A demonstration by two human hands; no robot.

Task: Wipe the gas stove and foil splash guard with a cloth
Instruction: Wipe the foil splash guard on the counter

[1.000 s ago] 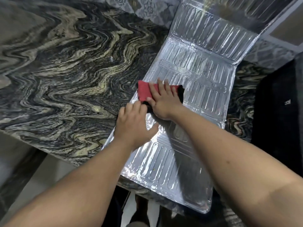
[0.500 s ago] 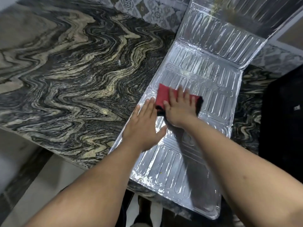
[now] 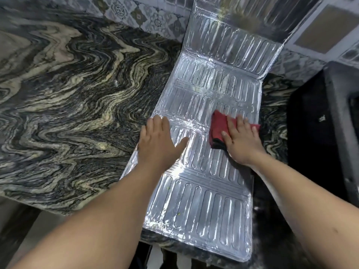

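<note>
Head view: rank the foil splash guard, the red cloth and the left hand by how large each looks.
1. Foil splash guard, by far the largest.
2. Left hand.
3. Red cloth, though the right hand covers part of it, so second and third are uncertain.

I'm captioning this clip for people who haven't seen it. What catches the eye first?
The shiny foil splash guard lying flat along the swirly marble counter, its far panel folded up against the tiled wall. On it, the right hand presses a red cloth near the right edge while the left hand rests flat near the left edge.
</note>
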